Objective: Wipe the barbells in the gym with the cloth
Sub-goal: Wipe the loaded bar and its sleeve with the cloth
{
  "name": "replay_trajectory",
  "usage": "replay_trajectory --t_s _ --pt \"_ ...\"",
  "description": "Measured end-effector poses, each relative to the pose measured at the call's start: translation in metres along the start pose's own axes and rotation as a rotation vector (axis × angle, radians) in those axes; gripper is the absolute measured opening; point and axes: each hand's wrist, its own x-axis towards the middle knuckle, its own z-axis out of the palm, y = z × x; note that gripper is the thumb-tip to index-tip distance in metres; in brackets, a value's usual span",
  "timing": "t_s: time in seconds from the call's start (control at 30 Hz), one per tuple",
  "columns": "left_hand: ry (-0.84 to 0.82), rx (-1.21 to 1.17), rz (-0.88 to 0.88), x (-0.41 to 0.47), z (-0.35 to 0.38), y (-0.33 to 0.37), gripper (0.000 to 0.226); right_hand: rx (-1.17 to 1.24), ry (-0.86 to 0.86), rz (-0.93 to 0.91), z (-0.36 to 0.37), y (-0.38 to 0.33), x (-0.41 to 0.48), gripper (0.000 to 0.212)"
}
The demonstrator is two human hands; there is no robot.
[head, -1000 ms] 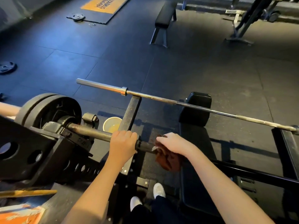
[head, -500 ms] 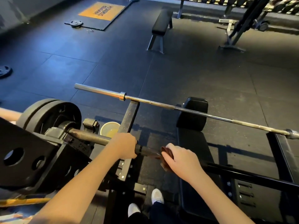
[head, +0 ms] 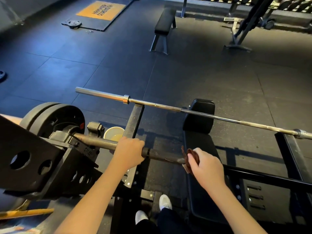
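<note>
A dark, worn barbell (head: 162,155) runs left to right across the rack in front of me, with black weight plates (head: 50,120) on its left end. My left hand (head: 129,153) grips the bar near its middle. My right hand (head: 206,167) holds a dark brown cloth (head: 191,155) wrapped around the bar just to the right of that. A second, shiny silver barbell (head: 168,107) lies on the rack arms farther away, bare of plates.
A black bench pad (head: 199,119) sits under both bars. A cup of yellowish liquid (head: 114,133) stands on the floor by the rack upright (head: 135,122). Another flat bench (head: 165,21) and a floor plate (head: 73,23) lie beyond. My white shoes (head: 165,202) are below.
My right hand has slid the cloth to the right along the dark bar, away from my left hand, which keeps its grip. The camera has tilted up slightly.
</note>
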Motion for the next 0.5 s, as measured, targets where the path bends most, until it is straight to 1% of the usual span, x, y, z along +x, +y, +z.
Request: replay_trajectory --t_s 0.03,0.07,0.1,0.13,0.17,0.2,0.23,0.27,0.3,0.33,0.4,0.43,0.47,0.5 --pt "-0.081 -0.064 0.038 0.003 -0.003 -0.005 0.021 0.001 0.032 -0.020 0.007 -0.006 -0.002 0.020" --pt "-0.201 -0.161 0.063 0.004 -0.008 -0.011 0.025 -0.021 0.054 -0.052 0.014 -0.010 -0.006 0.019" --pt "-0.324 -0.317 0.045 0.006 -0.016 -0.016 0.028 -0.051 0.070 -0.075 0.020 -0.011 -0.009 0.022" --pt "-0.386 -0.494 -0.006 0.007 -0.023 -0.020 0.028 -0.076 0.088 -0.090 0.025 -0.009 -0.012 0.029" --pt "-0.379 -0.606 -0.077 0.009 -0.026 -0.021 0.033 -0.087 0.101 -0.098 0.027 -0.007 -0.014 0.035" --pt "-0.328 -0.600 -0.148 0.011 -0.028 -0.020 0.042 -0.099 0.120 -0.102 0.027 -0.007 -0.015 0.036" --pt "-0.268 -0.453 -0.184 0.011 -0.030 -0.017 0.049 -0.126 0.127 -0.093 0.026 -0.010 -0.014 0.031" --pt "-0.224 -0.259 -0.202 0.010 -0.028 -0.014 0.050 -0.152 0.091 -0.075 0.025 -0.018 -0.011 0.027" --pt "-0.179 -0.132 -0.207 0.008 -0.025 -0.010 0.049 -0.132 0.021 -0.053 0.021 -0.027 0.000 0.027" --pt "-0.136 -0.055 -0.190 0.007 -0.022 -0.008 0.044 -0.056 -0.071 0.006 0.020 -0.035 0.017 0.030" --pt "-0.060 0.026 -0.086 0.006 -0.011 -0.014 0.022 0.131 -0.270 0.167 0.019 -0.047 0.046 0.033" --pt "-0.067 0.015 -0.095 0.005 -0.008 -0.017 0.015 0.200 -0.317 0.211 0.019 -0.050 0.053 0.035" --pt "-0.079 -0.021 -0.133 0.005 -0.006 -0.016 0.016 0.213 -0.322 0.212 0.021 -0.051 0.052 0.035" --pt "-0.085 -0.063 -0.171 0.006 -0.008 -0.014 0.020 0.166 -0.267 0.173 0.023 -0.049 0.040 0.031"
